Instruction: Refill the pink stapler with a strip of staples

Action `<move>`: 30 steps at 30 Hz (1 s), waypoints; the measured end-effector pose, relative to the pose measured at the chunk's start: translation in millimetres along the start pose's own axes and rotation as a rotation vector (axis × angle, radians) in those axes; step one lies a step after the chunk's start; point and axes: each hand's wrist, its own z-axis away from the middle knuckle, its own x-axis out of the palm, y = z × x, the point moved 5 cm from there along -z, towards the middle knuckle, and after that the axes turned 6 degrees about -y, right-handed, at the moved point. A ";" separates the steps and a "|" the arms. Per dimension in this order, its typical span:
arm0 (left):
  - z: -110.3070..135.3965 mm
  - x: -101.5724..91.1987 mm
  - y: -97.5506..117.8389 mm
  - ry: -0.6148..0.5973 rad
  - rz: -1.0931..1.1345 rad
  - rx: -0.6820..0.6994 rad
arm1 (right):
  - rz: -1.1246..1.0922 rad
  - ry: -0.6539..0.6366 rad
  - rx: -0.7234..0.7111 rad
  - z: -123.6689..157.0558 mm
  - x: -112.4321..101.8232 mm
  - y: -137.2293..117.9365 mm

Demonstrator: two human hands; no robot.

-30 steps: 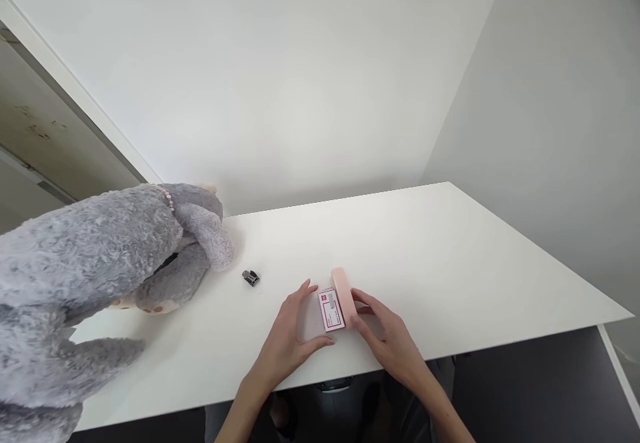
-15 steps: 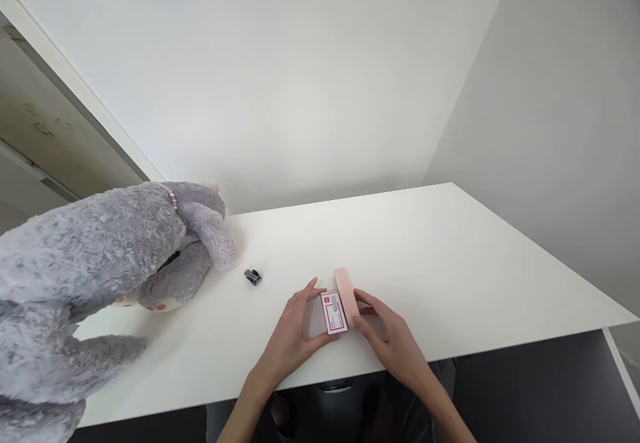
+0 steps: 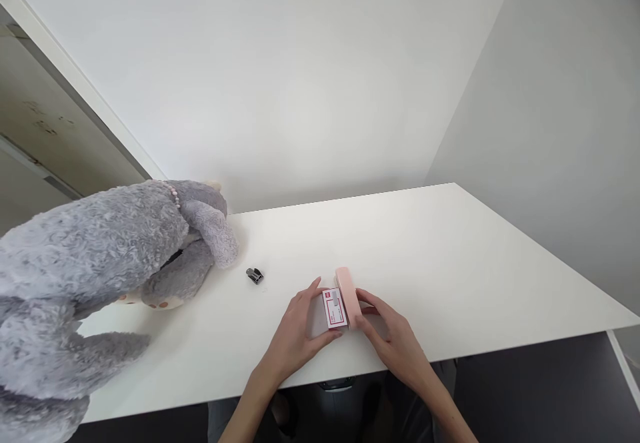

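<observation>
A small white box with a red border [image 3: 335, 309] lies on the white table, side by side with a pink stapler [image 3: 349, 298]. My left hand [image 3: 295, 329] curves around the box from the left, thumb at its near edge and fingertips at its far edge. From the right, my right hand [image 3: 393, 333] grips the stapler between thumb and fingers. The box and the stapler appear to touch along their long sides. Farther left on the table rests a small black and silver staple remover [image 3: 255, 275].
A big grey plush toy [image 3: 115, 249] with a beaded necklace leans over the left part of the table [image 3: 410, 243]. White walls stand behind and to the right. The table's near edge runs just in front of my lap.
The whole view has shifted very slightly. Both hands, the box and the stapler keep the same places relative to each other.
</observation>
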 end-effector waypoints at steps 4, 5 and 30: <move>0.0 1.8 -0.5 -0.002 -0.018 0.017 | -0.002 0.007 -0.003 -0.1 0.1 1.7; 0.4 1.9 -0.4 -0.004 -0.024 0.030 | -0.002 0.006 -0.001 -0.1 0.2 2.2; 12.3 -40.2 -48.3 0.283 -0.384 -0.084 | 0.006 0.030 0.004 0.7 0.1 0.4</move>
